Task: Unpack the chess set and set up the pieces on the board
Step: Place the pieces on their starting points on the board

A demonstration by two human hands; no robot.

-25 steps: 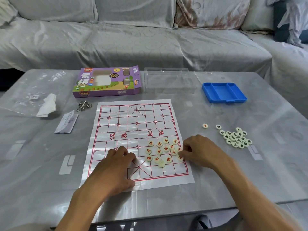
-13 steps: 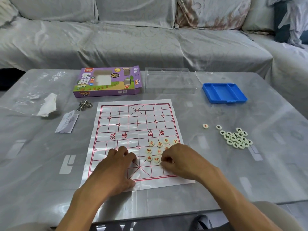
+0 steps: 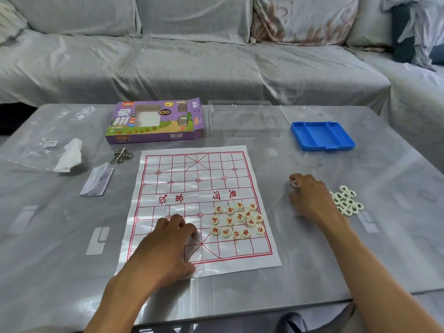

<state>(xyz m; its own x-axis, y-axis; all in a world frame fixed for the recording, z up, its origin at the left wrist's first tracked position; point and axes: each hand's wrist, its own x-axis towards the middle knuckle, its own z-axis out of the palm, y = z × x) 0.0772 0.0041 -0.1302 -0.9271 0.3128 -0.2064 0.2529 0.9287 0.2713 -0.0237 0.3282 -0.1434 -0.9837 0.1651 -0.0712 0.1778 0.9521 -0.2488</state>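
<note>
Right hand (image 3: 310, 197) pinches piece (image 3: 294, 184) beside board (image 3: 197, 207); left hand (image 3: 168, 243) rests on board

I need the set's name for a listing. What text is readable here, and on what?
"象棋", "XIANG QI": front of purple box.
"象棋": box's front edge.
"楚河", "汉界": middle of paper board.
Logo on box, characters on pieces, slip: too small to read.
</note>
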